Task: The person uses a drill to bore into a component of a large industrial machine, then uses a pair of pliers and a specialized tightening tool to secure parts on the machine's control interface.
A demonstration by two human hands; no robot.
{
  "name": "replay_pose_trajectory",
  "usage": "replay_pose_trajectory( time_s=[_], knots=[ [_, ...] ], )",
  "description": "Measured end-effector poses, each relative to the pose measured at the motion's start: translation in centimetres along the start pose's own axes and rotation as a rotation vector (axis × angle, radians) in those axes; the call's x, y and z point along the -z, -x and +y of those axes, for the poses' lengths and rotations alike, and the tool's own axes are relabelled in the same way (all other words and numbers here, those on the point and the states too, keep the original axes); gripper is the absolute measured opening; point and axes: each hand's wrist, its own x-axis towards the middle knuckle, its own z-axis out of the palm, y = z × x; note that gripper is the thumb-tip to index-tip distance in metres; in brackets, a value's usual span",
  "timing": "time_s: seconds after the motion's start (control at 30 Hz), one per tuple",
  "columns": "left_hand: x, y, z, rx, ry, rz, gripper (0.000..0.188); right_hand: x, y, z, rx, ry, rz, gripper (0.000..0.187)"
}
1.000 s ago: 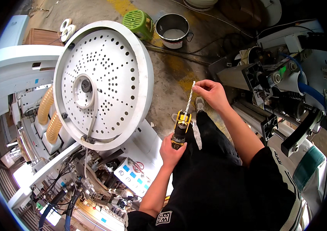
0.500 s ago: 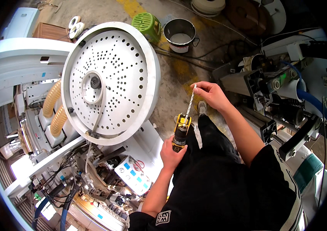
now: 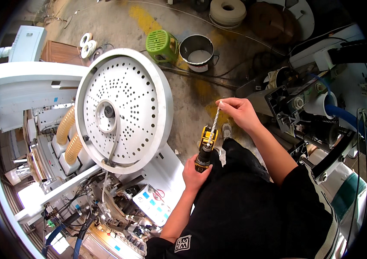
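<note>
over the floor point(image 3: 191, 110), right of the white perforated disc point(image 3: 125, 108), the left hand point(image 3: 194, 173) grips a yellow-black power tool point(image 3: 206, 150). the right hand point(image 3: 240, 114) pinches the tip of a pale twisted strand point(image 3: 215, 121) extending from it.

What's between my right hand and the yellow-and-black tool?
In the head view, a slim, pale, spiral-looking rod spans the stretch from the yellow-and-black tool to the fingertips of the right hand.

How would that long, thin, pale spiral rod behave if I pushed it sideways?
The spiral rod likely feels stiff: it runs straight between the yellow-and-black drill and the right fingers. Its ridged surface probably resists slipping. Being slender, though, it might flex under a hard push.
</note>
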Motion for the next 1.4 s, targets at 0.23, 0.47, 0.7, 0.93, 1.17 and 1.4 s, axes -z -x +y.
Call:
replay_pose_trajectory(
  time_s=[0.23, 0.47, 0.7, 0.93, 1.17, 1.4],
  knots=[
    [-1.9, -5.8, 2.8, -0.089, -0.003, 0.039, 0.065, 3.9, -1.5, -4.0, 0.169, -0.006, 0.041, 0.027],
    [-1.5, -13.6, 5.2, -0.169, 0.058, -0.005, 0.067, 5.6, -5.8, -8.4, 0.187, -0.014, 0.109, 0.025],
    [-0.7, -23.0, 5.4, -0.244, 0.17, -0.013, 0.068, 5.6, -12.6, -13.7, 0.255, 0.012, 0.17, 0.025],
    [1.4, -30.3, 7.5, -0.293, 0.207, 0.01, 0.067, 5.1, -17.5, -18.9, 0.253, -0.084, 0.177, 0.024],
    [1.2, -37.3, 9.4, -0.243, 0.131, 0.042, 0.067, 7.3, -25.2, -21.0, 0.146, -0.221, 0.192, 0.027],
    [-0.9, -46.6, 13.2, -0.204, 0.048, 0.108, 0.066, 12.0, -35.2, -23.7, 0.034, -0.355, 0.164, 0.025]
  ],
)
